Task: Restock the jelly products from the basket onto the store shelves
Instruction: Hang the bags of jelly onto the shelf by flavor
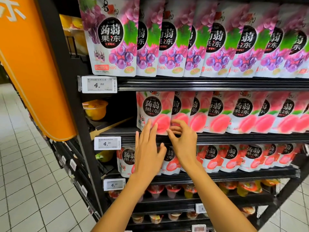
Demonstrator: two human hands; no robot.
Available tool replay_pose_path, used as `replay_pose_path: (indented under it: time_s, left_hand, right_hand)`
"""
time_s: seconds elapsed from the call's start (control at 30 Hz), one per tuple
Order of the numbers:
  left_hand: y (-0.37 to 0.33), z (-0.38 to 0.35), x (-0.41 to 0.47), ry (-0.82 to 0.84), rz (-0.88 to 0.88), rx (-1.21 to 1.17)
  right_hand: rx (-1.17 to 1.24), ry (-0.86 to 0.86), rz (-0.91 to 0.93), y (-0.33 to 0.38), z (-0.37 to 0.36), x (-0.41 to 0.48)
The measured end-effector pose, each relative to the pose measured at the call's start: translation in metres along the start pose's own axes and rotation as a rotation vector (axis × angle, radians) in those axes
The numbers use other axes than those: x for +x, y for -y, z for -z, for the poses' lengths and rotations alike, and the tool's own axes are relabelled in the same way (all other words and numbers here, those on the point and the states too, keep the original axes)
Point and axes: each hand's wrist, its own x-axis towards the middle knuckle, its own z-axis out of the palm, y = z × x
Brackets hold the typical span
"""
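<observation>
Left hand (148, 153): fingers straight and spread, tips resting flat on the lower front of the end peach jelly pouch (153, 108). Right hand (184, 141): fingers curled at that pouch's lower right corner; whether it grips the edge cannot be told. The pouch stands upright at the left end of its row on the middle shelf (234, 137). Below-left of it, a price tag (107, 143). Beneath it, strawberry pouches (242, 156); above it, grape pouches (217, 39). Left of it, an orange fruit cup (95, 110).
</observation>
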Motion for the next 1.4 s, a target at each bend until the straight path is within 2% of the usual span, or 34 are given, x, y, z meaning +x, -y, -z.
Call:
replay_pose_path:
  time_s: [0.17, 0.47, 0.53, 0.67, 0.73, 0.83, 1.03, 1.17, 1.4]
  left_hand:
    - [0.002, 0.002, -0.001, -0.015, 0.017, -0.062]
    - [-0.011, -0.006, -0.022, -0.146, 0.012, -0.267]
    - [-0.009, -0.015, -0.035, -0.129, 0.033, -0.286]
    - [0.003, -0.042, -0.075, -0.061, 0.106, -0.317]
    - [0.013, -0.060, -0.099, -0.004, 0.174, -0.323]
    - [0.027, -0.091, -0.143, 0.099, 0.281, -0.309]
    - [0.046, -0.170, -0.277, 0.307, 0.706, -0.320]
    - [0.050, -0.219, -0.365, 0.330, 0.974, -0.312]
    - [0.104, -0.316, -0.517, 0.469, 1.124, -0.220]
  right_hand:
    - [0.047, -0.014, -0.001, -0.001, 0.007, -0.006]
    - [0.050, 0.006, -0.059, -0.026, 0.024, -0.036]
    - [0.062, 0.024, -0.058, -0.038, 0.029, -0.052]
    - [-0.017, -0.075, -0.035, -0.068, 0.042, -0.091]
    - [-0.026, -0.014, -0.136, -0.095, 0.048, -0.114]
    - [-0.069, 0.170, -0.344, -0.141, 0.061, -0.155]
    - [-0.078, 0.375, -0.765, -0.242, 0.097, -0.268]
    - [-0.115, 0.462, -0.874, -0.313, 0.114, -0.336]
    - [-0.177, 0.514, -1.145, -0.436, 0.099, -0.469]
